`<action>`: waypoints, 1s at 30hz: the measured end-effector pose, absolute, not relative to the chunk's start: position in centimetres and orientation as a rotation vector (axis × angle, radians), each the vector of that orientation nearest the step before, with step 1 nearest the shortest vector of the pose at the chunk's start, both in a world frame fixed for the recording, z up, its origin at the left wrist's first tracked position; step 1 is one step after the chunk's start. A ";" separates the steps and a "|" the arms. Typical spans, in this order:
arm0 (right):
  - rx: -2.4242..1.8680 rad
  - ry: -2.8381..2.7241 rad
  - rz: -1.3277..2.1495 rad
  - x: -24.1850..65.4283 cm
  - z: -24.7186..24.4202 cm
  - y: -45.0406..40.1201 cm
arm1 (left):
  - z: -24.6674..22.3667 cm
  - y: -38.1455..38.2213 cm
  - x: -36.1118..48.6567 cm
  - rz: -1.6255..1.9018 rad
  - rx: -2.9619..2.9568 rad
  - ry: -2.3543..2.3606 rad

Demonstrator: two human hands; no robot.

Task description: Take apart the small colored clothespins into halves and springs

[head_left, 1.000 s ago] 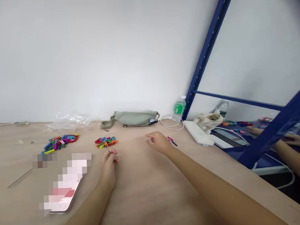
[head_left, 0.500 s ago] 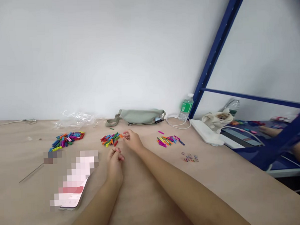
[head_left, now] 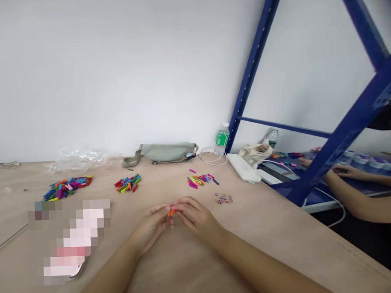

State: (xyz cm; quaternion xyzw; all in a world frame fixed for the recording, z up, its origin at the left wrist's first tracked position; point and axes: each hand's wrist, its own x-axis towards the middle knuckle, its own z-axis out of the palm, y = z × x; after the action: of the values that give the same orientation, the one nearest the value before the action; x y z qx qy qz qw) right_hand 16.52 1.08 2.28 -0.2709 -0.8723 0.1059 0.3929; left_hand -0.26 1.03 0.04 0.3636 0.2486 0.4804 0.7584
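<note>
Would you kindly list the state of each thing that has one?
Small orange plastic piece: held, partly hidden.
Left hand: pinching the orange piece.
Right hand: pinching it too.
Clear plastic bottle with green label: upright, capped.
Thin clear plastic film: crumpled.
Multicoloured plastic pegs, far left: heaped.
Small shiny spring-like pieces: loose, scattered.

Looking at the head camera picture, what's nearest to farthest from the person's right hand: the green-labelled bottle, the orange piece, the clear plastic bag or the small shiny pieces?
1. Orange piece: at the fingertips of the right hand and left hand.
2. Small shiny pieces: off to the right.
3. Green-labelled bottle: back right.
4. Clear plastic bag: back left.
</note>
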 end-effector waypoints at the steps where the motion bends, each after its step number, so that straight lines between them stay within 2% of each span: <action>1: -0.678 -2.204 0.250 16.8 2.1 1.0 | 0.0 0.9 -0.2 1.023 0.808 0.550; 11: -0.616 -2.114 0.347 17.0 1.8 0.9 | 0.3 0.8 -0.3 1.030 0.912 0.671; 15: -0.759 -2.062 0.394 17.2 2.5 0.5 | 0.0 1.1 -0.4 1.098 1.001 0.764; 20: -0.976 -2.103 0.619 17.1 2.3 0.7 | -0.5 1.3 -0.6 1.117 1.096 0.809; 30: -1.045 -2.114 0.882 16.7 2.2 0.5 | -0.3 1.2 -0.6 1.000 1.141 0.829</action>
State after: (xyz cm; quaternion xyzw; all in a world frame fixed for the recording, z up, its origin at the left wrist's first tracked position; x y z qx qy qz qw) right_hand 16.66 0.47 2.16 -0.3952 -0.7990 0.3336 0.3068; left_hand -0.62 1.17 -0.34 0.5019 0.3646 0.4402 0.6491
